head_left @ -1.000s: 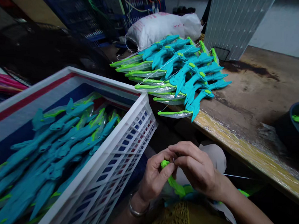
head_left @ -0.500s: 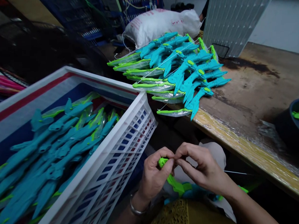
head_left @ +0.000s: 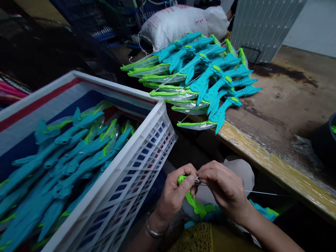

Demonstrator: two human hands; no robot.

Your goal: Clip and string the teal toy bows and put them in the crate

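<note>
In my lap lies a toy bow (head_left: 197,209) with a bright green limb and teal body, partly hidden by my hands. My left hand (head_left: 172,195), wearing a metal bangle at the wrist, is closed around the green limb's tip. The fingers of my right hand (head_left: 227,190) pinch the white string (head_left: 260,192) right beside that tip. A small bit of white cord shows between both sets of fingertips. From behind my right hand the string runs off to the right. The exact knot or loop is too small to make out.
At left stands a white plastic crate (head_left: 154,121) holding several teal bows. More finished-looking bows (head_left: 210,84) are stacked on the wooden table (head_left: 288,99), overhanging its edge. A white sack (head_left: 178,24) lies behind them. A dark tub (head_left: 330,142) with green pieces sits at right.
My right hand's fingers have curled in closer, and white cord now shows between the fingertips. The bow's green tip is slightly more exposed in my left hand. The view has shifted slightly.
</note>
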